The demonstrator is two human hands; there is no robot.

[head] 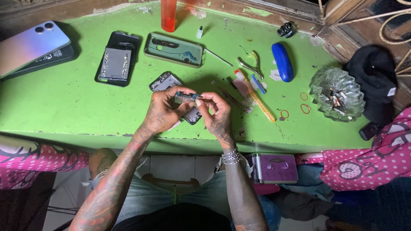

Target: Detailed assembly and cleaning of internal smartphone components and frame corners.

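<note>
A worn green table [64, 107] with chipped paint fills the view, seen from above. At far left, a smartphone [30, 45] with a pale iridescent back lies on a dark case. To its right rests a black phone shell [116, 57] carrying a grey plate, then a translucent phone cover [173, 50], with an orange bottle [168, 15] standing behind it.

At centre, the left hand [165, 112] and the right hand [217, 113] meet just above the table edge. Both pinch a small circuit board [186, 97] between thumb and fingertips, held level over an opened phone frame [173, 92] that lies on the table beneath. Whether the board touches the frame cannot be told from this angle. Silver bracelets [231, 157] circle the right wrist.

Further right lie small pliers [251, 65], a yellow strip-like tool [262, 104], a blue oval case [282, 62], red rubber bands [303, 102] and a glass ashtray [337, 93]. A purple box [276, 169] sits below the table edge.
</note>
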